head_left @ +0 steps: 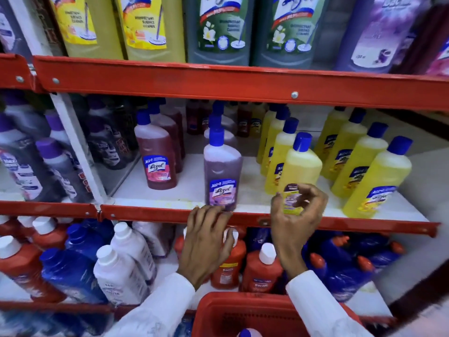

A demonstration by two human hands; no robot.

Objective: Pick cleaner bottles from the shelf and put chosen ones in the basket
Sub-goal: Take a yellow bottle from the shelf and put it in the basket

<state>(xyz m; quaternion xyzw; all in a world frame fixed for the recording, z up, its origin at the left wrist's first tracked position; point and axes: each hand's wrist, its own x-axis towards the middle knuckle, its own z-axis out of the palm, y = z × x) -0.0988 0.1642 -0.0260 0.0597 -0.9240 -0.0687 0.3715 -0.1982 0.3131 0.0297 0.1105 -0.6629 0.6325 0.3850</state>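
A purple cleaner bottle (222, 171) with a blue cap stands at the front of the middle shelf. My left hand (206, 242) is spread open just below it, fingertips on the red shelf rim (150, 212) near the bottle's base. To the right, my right hand (297, 215) has its fingers curled around the lower part of a yellow cleaner bottle (302, 166), whose label shows between them. The red basket (218, 310) hangs at the bottom centre, under my wrists. The blue cap of a bottle in the basket (246, 333) peeks out at the lower edge.
More yellow bottles (374, 181) fill the right of the middle shelf, and a reddish bottle (156, 156) stands left. Large refill bottles (218, 27) line the top shelf. Red, white and blue bottles (121, 261) crowd the lower shelf.
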